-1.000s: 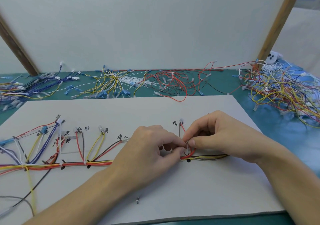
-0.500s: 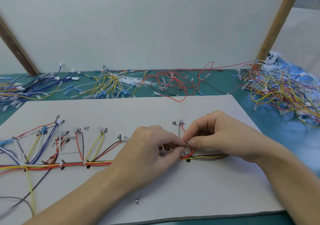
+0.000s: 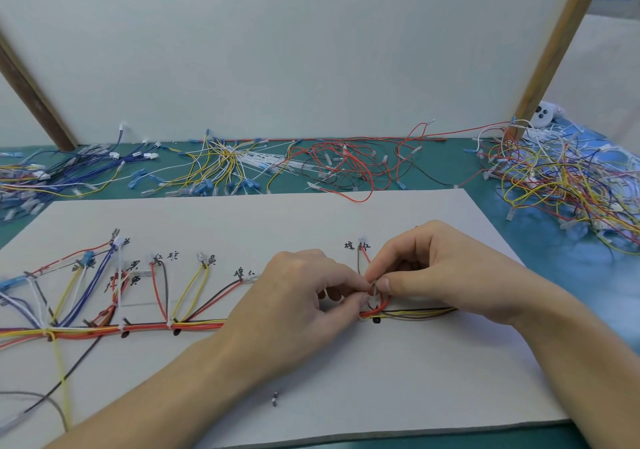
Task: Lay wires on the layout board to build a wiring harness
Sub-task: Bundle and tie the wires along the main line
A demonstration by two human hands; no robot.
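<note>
Left hand (image 3: 298, 306): fingertips pinched on white tie (image 3: 373, 291).
Right hand (image 3: 446, 268): pinched on same tie (at red wire (image 3: 382, 306)).
Board (image 3: 346, 379): wire bundle (image 3: 138, 328) laid across.

Both hands' fingers (image 3: 360, 298) pinch the wire bundle (image 3: 408, 313).

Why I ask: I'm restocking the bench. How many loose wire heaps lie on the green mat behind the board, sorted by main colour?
Mostly blue heap: 1
Yellow and white heap: 1
Red and black heap: 1
Mixed-colour heap: 1
Total: 4
</note>
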